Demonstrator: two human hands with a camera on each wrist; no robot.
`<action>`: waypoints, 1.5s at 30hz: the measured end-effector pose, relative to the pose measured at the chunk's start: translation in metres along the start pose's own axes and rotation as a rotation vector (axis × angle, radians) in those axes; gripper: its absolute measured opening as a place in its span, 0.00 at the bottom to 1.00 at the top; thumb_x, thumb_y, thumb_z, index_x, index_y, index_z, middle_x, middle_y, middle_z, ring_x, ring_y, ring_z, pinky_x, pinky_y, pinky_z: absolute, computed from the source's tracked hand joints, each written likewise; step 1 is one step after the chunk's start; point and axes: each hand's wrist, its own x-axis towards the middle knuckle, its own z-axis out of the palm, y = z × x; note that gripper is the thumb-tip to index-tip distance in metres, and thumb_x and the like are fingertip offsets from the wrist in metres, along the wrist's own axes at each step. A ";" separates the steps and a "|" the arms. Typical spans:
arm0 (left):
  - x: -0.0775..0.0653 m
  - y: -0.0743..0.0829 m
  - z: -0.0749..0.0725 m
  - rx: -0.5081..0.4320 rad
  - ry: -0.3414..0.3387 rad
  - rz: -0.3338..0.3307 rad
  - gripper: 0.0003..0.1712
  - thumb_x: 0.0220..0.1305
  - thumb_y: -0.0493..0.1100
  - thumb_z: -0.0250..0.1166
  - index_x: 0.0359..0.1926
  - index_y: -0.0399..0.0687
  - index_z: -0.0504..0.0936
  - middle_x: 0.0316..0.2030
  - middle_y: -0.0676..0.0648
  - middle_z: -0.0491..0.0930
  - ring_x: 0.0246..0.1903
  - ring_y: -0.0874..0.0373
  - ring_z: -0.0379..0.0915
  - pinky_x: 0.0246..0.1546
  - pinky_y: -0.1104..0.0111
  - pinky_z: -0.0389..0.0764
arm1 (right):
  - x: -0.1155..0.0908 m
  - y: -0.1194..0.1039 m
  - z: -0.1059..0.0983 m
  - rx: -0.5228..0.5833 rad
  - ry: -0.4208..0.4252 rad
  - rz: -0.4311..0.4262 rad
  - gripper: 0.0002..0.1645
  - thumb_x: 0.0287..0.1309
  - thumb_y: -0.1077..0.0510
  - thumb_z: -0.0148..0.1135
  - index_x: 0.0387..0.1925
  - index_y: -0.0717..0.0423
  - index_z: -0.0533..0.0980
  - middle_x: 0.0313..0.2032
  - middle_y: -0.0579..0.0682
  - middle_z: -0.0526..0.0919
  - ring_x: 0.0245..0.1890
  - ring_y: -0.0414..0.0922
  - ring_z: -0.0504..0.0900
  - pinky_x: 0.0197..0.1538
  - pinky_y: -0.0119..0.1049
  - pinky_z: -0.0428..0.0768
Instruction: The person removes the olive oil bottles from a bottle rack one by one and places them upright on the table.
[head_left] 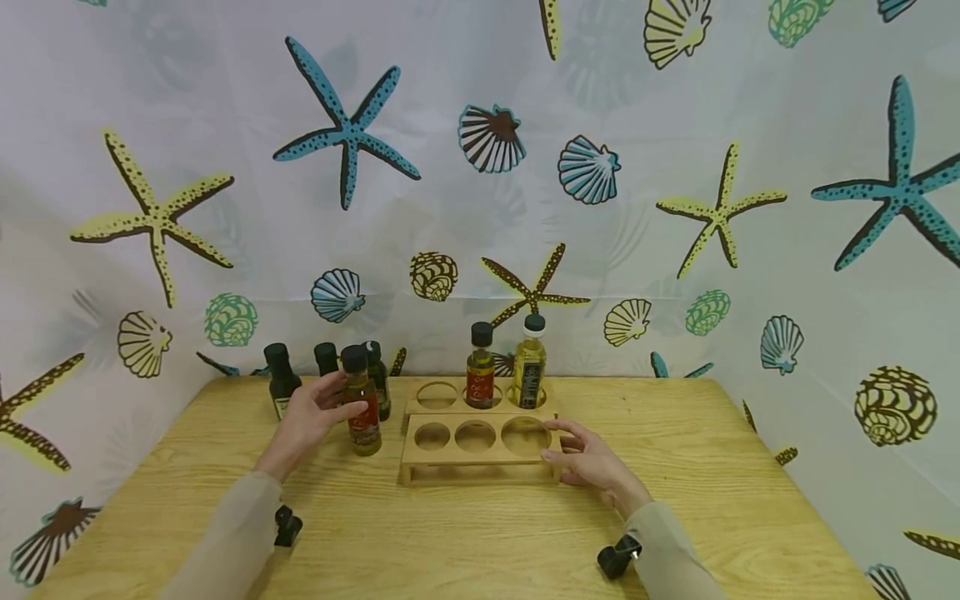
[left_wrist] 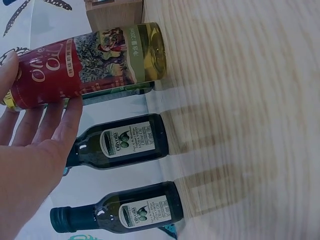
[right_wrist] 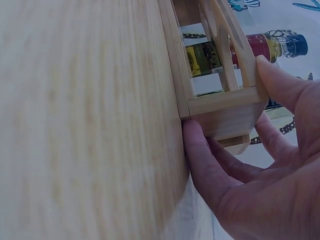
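At table (head_left: 465,542) centre, a two-tier wooden rack (head_left: 453,458) bears 2 btls in its rear row: a racked red-label btl (head_left: 480,382) (mid hole) & a yellow-oil btl (head_left: 529,379) (R hole). L hand (head_left: 311,419) has fingers & thumb wrapped round another btl, the held red-label btl (head_left: 364,427), approx. upright just L of rack. R hand (head_left: 592,465) grips rack's R end betw. thumb & fingers, prob. to steady it.

Progress (judged): part-way. Done: 2 btls in rack. Left: held btl is outside it, as are 3 dark btls (head_left: 282,387) standing beyond L hand; rear L hole & all 3 front holes have no btl.

Obscured: whether held btl's base touches table can't be told; its cap is cut off in L wrist view. One dark btl is mostly hidden behind it there; in head view another shows little more than its top. Some R-hand fingertips are hidden behind rack end. Both sleeves (head_left: 225,533) run out of frame; small black items (head_left: 618,557) at cuffs are hard to identify.
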 end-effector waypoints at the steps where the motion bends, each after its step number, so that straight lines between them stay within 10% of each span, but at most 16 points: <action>1: 0.000 0.000 0.000 0.001 -0.001 0.000 0.45 0.63 0.52 0.68 0.75 0.46 0.59 0.69 0.38 0.66 0.67 0.41 0.65 0.65 0.47 0.68 | 0.000 0.000 0.000 -0.002 -0.001 -0.001 0.35 0.55 0.47 0.72 0.65 0.39 0.72 0.72 0.62 0.60 0.71 0.61 0.61 0.51 0.48 0.82; 14: -0.004 0.013 -0.006 -0.003 0.048 -0.039 0.49 0.63 0.58 0.66 0.77 0.45 0.53 0.70 0.34 0.63 0.68 0.39 0.61 0.65 0.44 0.66 | 0.002 0.002 -0.001 -0.003 -0.003 0.000 0.36 0.56 0.47 0.71 0.66 0.38 0.71 0.72 0.62 0.60 0.72 0.61 0.59 0.53 0.50 0.81; 22: -0.003 0.022 -0.002 0.033 0.263 0.053 0.34 0.64 0.58 0.66 0.65 0.47 0.74 0.52 0.47 0.80 0.49 0.69 0.73 0.55 0.63 0.75 | 0.002 0.001 0.000 -0.005 -0.007 -0.001 0.36 0.55 0.46 0.72 0.66 0.38 0.71 0.72 0.62 0.60 0.72 0.61 0.59 0.54 0.51 0.81; 29: -0.005 0.027 0.001 -0.030 0.428 0.044 0.25 0.60 0.57 0.70 0.47 0.43 0.82 0.34 0.61 0.79 0.37 0.64 0.74 0.33 0.75 0.78 | 0.002 0.001 0.000 -0.013 -0.006 -0.007 0.36 0.55 0.46 0.72 0.66 0.39 0.71 0.71 0.62 0.60 0.71 0.61 0.60 0.53 0.50 0.81; 45: -0.026 0.066 0.018 -0.128 0.341 0.092 0.16 0.64 0.44 0.68 0.39 0.31 0.81 0.23 0.42 0.81 0.20 0.59 0.76 0.22 0.71 0.79 | 0.001 0.001 0.000 -0.009 -0.010 -0.009 0.38 0.56 0.46 0.71 0.67 0.42 0.70 0.72 0.63 0.60 0.71 0.61 0.61 0.53 0.49 0.82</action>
